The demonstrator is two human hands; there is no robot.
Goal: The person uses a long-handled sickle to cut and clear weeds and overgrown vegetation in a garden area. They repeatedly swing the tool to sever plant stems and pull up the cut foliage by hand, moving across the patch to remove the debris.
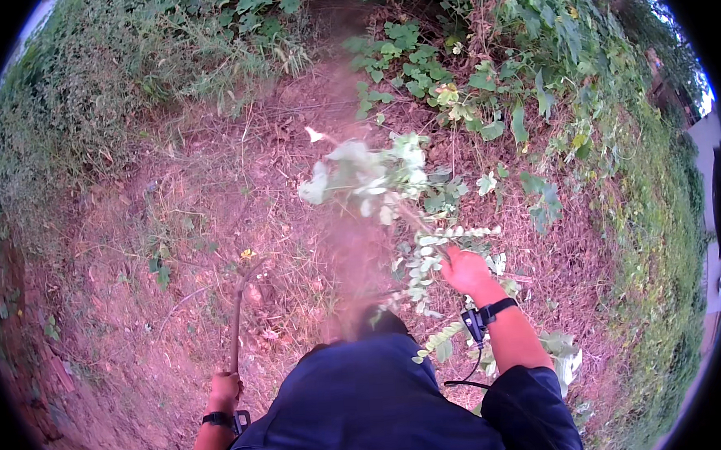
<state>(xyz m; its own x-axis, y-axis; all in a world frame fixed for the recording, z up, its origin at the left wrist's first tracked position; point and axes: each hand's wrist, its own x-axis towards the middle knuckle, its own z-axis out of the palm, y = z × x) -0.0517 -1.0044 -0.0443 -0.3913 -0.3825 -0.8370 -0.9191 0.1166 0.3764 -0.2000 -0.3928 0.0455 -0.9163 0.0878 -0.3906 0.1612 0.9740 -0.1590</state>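
At the lower left, my left hand (225, 387) is closed around the lower end of a brown stick (236, 333). The stick rises from the fist and bends to the right at its thin tip; whether it is a plain stick or a tool's handle I cannot tell. My right hand (466, 271), right of centre, is closed on the stems of some leafy cut branches (428, 262). Pale green leaves spread forward and to the left of that fist, blurred by motion at their far end. More leaves hang beside the right wrist and forearm.
Reddish soil with dry grass and litter (188, 201) lies in front of me. Dense weeds (85, 101) stand at the far left, broad-leaved vines (483, 80) at the far right. A green bank (657, 275) runs along the right, with a pale wall (707, 174) beyond it.
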